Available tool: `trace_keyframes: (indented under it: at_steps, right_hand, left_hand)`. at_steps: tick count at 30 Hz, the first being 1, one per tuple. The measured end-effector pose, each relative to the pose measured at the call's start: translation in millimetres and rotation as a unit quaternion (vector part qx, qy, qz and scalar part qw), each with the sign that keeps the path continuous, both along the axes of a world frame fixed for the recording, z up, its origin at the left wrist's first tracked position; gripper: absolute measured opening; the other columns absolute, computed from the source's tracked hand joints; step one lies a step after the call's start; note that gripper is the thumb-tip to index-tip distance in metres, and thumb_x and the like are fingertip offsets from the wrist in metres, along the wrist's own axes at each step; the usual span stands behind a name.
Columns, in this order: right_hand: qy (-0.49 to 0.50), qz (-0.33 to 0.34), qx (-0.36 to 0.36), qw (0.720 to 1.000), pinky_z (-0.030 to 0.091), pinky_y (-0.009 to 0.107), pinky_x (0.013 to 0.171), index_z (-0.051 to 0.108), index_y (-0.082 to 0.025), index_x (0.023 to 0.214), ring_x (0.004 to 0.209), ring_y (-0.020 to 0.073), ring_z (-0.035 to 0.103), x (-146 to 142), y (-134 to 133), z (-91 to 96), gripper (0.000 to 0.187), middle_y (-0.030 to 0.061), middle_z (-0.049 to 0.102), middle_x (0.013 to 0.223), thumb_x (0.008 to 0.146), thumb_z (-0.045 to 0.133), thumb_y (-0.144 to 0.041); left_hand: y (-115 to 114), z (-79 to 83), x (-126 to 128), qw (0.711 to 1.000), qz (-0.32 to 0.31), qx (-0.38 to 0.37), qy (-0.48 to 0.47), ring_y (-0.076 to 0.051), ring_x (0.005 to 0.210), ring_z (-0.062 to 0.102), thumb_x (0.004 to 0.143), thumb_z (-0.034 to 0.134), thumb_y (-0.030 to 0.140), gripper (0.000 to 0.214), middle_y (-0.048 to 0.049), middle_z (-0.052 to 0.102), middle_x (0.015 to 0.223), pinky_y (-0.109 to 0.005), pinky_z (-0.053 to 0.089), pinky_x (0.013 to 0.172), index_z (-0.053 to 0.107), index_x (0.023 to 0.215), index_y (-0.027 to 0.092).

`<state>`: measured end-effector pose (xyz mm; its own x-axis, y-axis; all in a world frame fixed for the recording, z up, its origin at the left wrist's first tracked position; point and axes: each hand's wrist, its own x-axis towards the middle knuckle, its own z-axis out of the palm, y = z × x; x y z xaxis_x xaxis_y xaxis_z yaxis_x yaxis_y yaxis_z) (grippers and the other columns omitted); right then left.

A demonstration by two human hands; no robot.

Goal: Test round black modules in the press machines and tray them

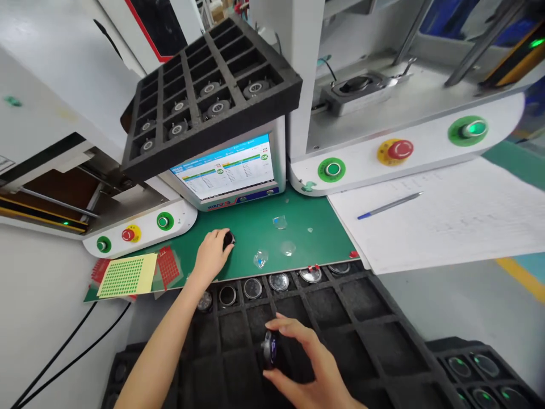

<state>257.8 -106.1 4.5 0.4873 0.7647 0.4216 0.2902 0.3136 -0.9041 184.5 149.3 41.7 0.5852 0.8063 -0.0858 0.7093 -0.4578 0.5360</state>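
My left hand (213,254) is closed around a small dark round piece (229,239) on the green mat (242,224); the fingers cover part of it, and it looks like a watch case. Over the black foam tray (293,309) my right hand (309,360) pinches a round watch case (269,349) on edge between thumb and fingers. Beneath both hands, a row of round watch cases (252,288) fills the tray's far compartments. Clear film pieces (260,259) lie on the mat to the right of my left hand.
A second foam tray (213,125) with several watch cases rests above a monitor (230,170). Machines with green and red buttons (400,149) flank it. Papers (447,216) with a pen (389,205) lie right; sticker sheets (128,276) lie left. Another tray (477,363) stands lower right.
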Motion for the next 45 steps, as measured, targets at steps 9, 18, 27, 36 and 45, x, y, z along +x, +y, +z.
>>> trace_keyframes:
  at_steps: [9,18,27,36,45]
  right_hand:
    - [-0.019,-0.006,-0.029,0.999,0.060,0.032,0.090,0.054,-0.022,0.113,0.098,0.0228,0.074,2,-14,-1.4,0.037,0.0081,0.075,0.102,0.080,0.071,-0.021]
    - [-0.059,0.019,0.009,0.998,0.062,0.026,0.080,0.053,-0.021,0.114,0.091,0.0192,0.074,-14,-32,12.5,0.030,0.0089,0.073,0.101,0.086,0.064,-0.018]
    - [-0.274,-0.022,-0.126,0.953,0.061,0.044,0.084,0.051,-0.022,0.114,0.100,0.0275,0.071,72,4,3.1,0.031,0.0112,0.071,0.106,0.085,0.061,-0.024]
    - [-0.341,0.028,-0.289,0.894,0.056,0.038,0.081,0.060,-0.017,0.101,0.089,0.0236,0.070,208,127,3.9,0.028,0.0084,0.071,0.098,0.077,0.073,-0.023]
    - [-0.377,0.024,-0.295,0.878,0.057,0.036,0.073,0.062,-0.023,0.093,0.087,0.0284,0.074,224,116,23.0,0.027,0.0097,0.076,0.097,0.071,0.076,-0.019]
  left_hand:
    - [-83,54.9,-31,0.809,0.018,-0.495,-0.315,-0.023,0.092,0.073,0.089,0.061,0.030,0.038,-0.0143,0.067,0.123,-0.031,0.060,0.073,0.061,0.126,0.018]
    - [-129,82.4,-52,0.768,0.039,-0.506,-0.392,-0.008,0.048,0.057,0.086,0.065,0.041,0.030,-0.0082,0.072,0.085,-0.016,0.043,0.040,0.068,0.095,0.013]
    - [-72,54.1,-33,0.971,0.026,0.138,0.196,-0.024,0.090,0.069,0.099,0.041,0.027,0.032,-0.0139,0.070,0.105,-0.034,0.053,0.079,0.062,0.120,0.015]
    - [-15,0.4,30,0.942,0.036,0.141,0.301,-0.021,0.099,0.065,0.093,0.060,0.032,0.033,-0.0111,0.063,0.118,-0.040,0.056,0.084,0.059,0.120,0.013]
    - [-13,28.9,4,0.941,0.087,0.135,0.297,-0.023,0.102,0.065,0.092,0.056,0.052,0.048,-0.0141,0.064,0.120,-0.042,0.053,0.088,0.061,0.117,0.011]
